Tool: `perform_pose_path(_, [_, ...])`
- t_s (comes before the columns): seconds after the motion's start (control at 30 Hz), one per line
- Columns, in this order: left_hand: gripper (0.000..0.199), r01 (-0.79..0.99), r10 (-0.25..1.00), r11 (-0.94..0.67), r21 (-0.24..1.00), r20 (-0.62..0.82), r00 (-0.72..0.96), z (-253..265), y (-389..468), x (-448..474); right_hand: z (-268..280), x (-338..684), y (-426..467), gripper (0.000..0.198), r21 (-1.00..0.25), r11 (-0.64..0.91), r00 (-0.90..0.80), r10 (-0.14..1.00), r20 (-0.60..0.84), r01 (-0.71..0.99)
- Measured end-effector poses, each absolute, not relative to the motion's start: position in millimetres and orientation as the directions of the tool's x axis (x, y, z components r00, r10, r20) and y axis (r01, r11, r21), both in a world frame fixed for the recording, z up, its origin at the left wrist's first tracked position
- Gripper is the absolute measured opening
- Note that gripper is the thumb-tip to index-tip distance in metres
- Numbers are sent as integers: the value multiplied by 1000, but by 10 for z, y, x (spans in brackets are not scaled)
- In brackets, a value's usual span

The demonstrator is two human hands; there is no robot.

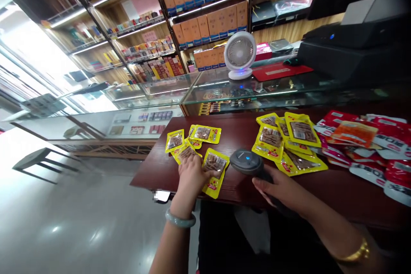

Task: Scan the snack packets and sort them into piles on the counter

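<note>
My right hand is wrapped round the handle of a dark barcode scanner, its head turned left and a blue light showing on top. Over the left group of yellow snack packets lies my left hand, fingers over one yellow packet and thumb spread onto the edge of another packet. Clear windows in the packets show brown strips. To the right of the scanner is a second pile of yellow packets, overlapping one another.
Red and white packets with an orange packet lie heaped at the right of the dark red table. Behind stand a glass display counter, a white fan and a black machine. A stool is at left.
</note>
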State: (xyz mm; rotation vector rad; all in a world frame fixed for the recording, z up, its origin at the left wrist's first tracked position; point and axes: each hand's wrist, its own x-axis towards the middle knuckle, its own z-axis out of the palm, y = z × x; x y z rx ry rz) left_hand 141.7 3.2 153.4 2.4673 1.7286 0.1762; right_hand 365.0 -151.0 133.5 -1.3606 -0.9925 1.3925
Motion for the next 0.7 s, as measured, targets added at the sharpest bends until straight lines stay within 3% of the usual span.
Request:
perform_pose_path(0.23, [35,741,926,-316,593,23,376,1424,-11,1686,1459,3746,-1607,43,-972,-234,45,971,-235,-15])
perform_pose_path(0.43, [35,674,926,-282,683,9,378,1405,-1,1868,1495,3836,-1651,47,-977,-207,91,973,-210,-45])
perform_pose_path(0.7, [41,372,881,-335,866,147,450,1317,188,2576,1529,4131,-1833,45,-982,-163,227,957,-180,-94])
